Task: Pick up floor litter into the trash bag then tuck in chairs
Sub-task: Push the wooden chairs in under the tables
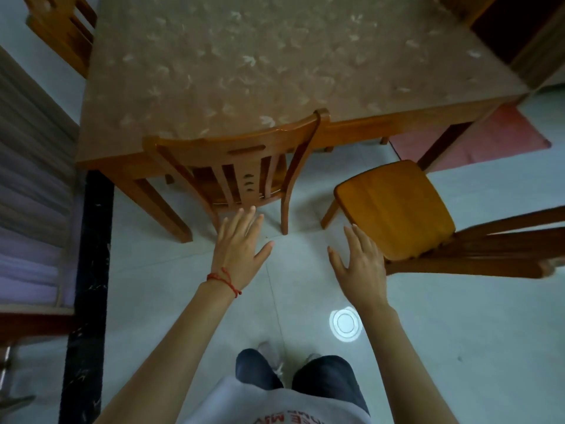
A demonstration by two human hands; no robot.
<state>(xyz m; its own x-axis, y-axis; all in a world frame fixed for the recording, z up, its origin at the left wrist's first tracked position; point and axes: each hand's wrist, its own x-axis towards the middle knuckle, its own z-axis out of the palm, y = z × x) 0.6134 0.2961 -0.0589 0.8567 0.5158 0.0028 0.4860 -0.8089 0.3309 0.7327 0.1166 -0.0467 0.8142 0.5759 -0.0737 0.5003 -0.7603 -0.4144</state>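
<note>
Fingers (244,217) of the left hand (240,249) are spread flat and empty, held out toward the near side of the left chair (232,154), which is already pushed under the table (275,56). The right hand (359,264) is likewise spread and empty beside the right chair (397,209), which stands well clear of the table and turned aside. Chair tucking is judged to be the step in hand, with no litter or trash bag seen; next, that chair would need to be gripped, turned and pushed in.

Right chair's back (501,249) cut off by frame edge; far chair (61,29) cropped.
</note>
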